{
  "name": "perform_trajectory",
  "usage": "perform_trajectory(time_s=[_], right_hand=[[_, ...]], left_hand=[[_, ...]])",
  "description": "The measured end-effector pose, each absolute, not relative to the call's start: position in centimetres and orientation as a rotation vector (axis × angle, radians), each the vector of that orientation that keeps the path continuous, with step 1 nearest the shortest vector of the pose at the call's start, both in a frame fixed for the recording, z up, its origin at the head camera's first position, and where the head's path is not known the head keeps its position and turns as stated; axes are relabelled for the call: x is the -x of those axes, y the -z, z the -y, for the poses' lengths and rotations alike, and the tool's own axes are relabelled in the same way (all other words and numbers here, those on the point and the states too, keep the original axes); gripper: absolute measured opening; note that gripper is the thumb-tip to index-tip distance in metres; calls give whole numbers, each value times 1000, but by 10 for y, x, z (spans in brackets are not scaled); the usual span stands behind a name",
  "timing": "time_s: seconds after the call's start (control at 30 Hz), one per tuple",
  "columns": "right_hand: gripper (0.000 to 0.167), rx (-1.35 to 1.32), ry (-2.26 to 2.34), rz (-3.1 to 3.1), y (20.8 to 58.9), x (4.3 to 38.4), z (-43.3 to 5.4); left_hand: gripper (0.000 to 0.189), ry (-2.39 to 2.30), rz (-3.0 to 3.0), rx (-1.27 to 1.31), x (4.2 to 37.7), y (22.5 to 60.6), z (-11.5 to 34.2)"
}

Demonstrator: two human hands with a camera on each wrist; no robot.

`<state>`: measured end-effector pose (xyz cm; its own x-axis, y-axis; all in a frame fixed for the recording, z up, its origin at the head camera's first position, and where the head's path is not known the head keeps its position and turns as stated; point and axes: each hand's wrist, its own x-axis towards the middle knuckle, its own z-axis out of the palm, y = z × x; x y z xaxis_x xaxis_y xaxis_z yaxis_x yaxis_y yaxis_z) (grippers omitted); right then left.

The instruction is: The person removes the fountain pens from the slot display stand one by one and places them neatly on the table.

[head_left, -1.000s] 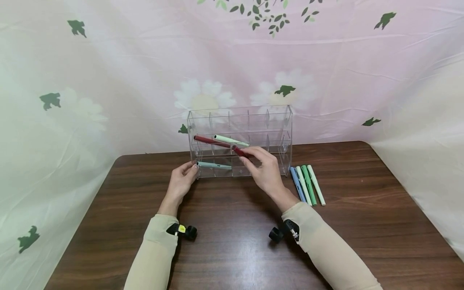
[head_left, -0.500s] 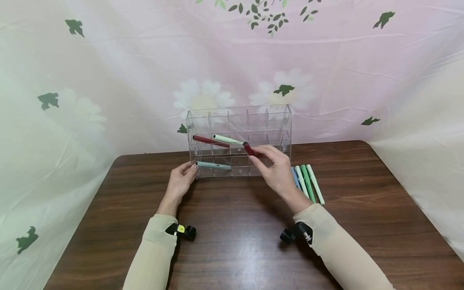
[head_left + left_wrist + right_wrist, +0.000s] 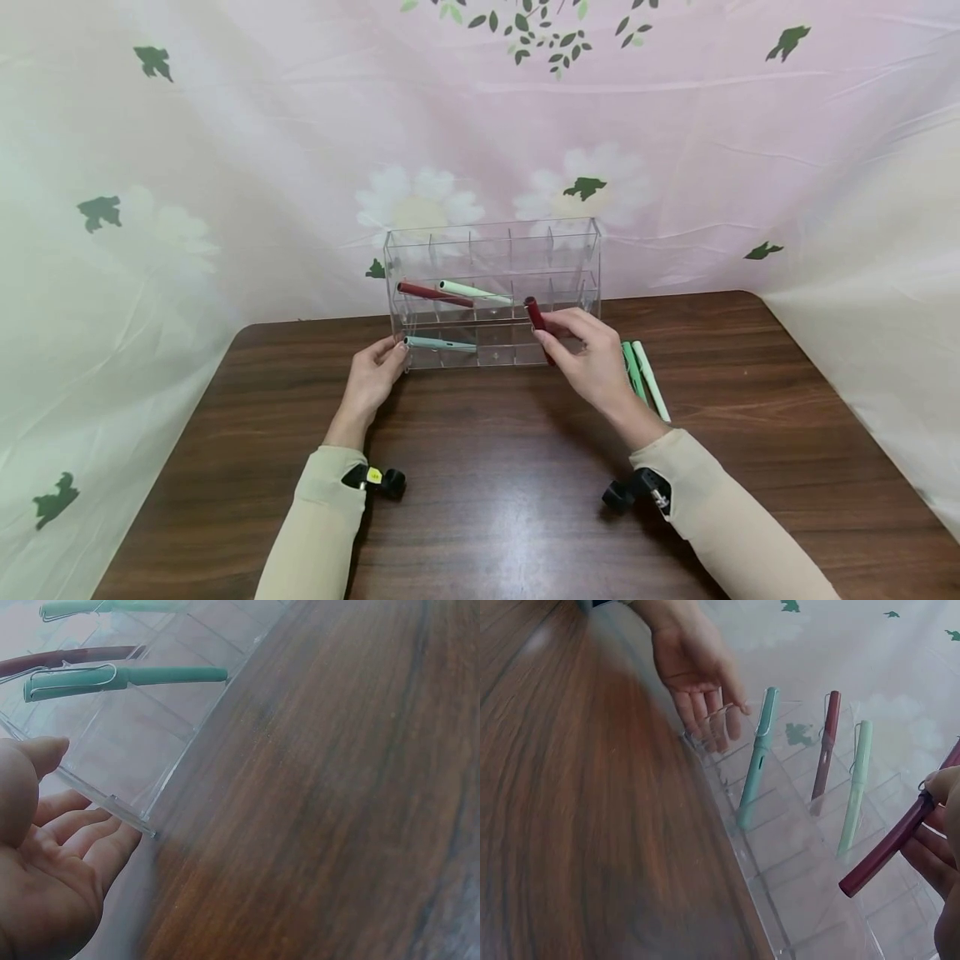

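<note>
1. The dark red pen (image 3: 534,313) is pinched between the thumb and fingers of the right hand (image 3: 588,354). It is tilted and seen in front of the transparent holder (image 3: 495,357); whether the two are touching cannot be told. If the pinch were loosened too early, the pen could be dropped on the table (image 3: 487,467).

2. The clear dividers are not easily seen. Because of this, a wall could be struck by the end of the held pen, and its angle could be turned between the fingertips.

3. The left end of the holder is held between the thumb and fingers of the left hand (image 3: 375,375). If this hold were relaxed, the light-looking holder could probably be shifted by a push.

4. The teal pen (image 3: 441,343) is leaned in the lowest row, near the left thumb, and could be knocked by it.

5. In the middle row, the other red pen (image 3: 435,294) and the pale green pen (image 3: 476,292) are slanted; they could be shaken by any bump.

6. The bright green pen (image 3: 633,372) is partly hidden by the right wrist and could be brushed aside.
</note>
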<state>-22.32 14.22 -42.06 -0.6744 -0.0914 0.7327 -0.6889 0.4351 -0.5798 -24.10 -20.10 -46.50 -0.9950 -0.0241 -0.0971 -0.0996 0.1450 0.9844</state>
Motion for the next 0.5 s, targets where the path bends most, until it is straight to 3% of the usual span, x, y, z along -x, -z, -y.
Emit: perform_trajectory(time_s=[0.5], right_hand=[[23, -585, -1219, 2088, 419, 218, -177]], left_hand=[[54, -1990, -2361, 152, 241, 466, 199]])
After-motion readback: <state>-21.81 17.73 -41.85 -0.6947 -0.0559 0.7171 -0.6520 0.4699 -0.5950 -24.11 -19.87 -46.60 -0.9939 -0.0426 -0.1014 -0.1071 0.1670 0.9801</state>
